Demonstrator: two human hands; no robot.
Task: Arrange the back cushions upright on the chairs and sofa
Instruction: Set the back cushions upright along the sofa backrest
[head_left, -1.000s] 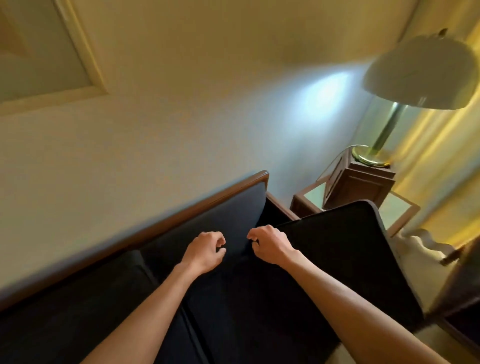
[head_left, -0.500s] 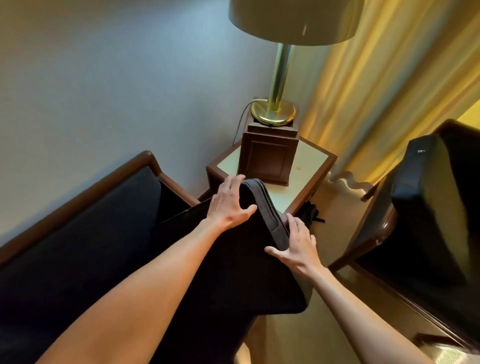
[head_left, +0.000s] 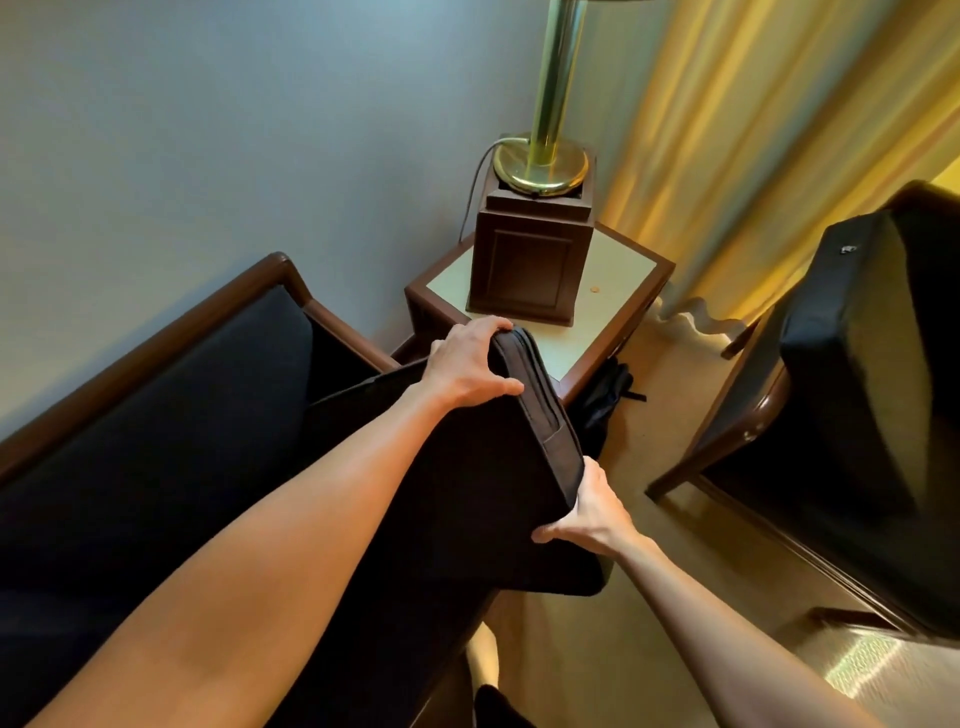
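A dark back cushion (head_left: 467, 478) is held in both hands over the right end of the sofa (head_left: 156, 415), tilted so that its zipped edge faces up and to the right. The left hand (head_left: 470, 366) curls over the cushion's far top corner, fingers wrapped behind and thumb lying along the near face. The right hand (head_left: 595, 512) grips the lower part of the same zipped edge, thumb on the dark face and fingers tucked under the side. The cushion's lower right corner juts past the sofa's front into the gap above the floor (head_left: 649, 467), and its top corner overlaps the near edge of the side desk (head_left: 618, 291). That desk stands in the corner between the sofa's wooden arm (head_left: 343, 332) and the curtain (head_left: 753, 130), carrying a dark wooden box (head_left: 530, 260) with a brass lamp (head_left: 550, 104) on top. A dark bag (head_left: 605, 395) lies on the floor against the desk's near side, just beside the cushion's edge. To the right, well apart across a strip of bare floor, stands a wooden chair (head_left: 727, 441) with a dark cushion (head_left: 852, 364) propped upright against its back. The sofa's own seat and backrest lie open to the left of the arms.
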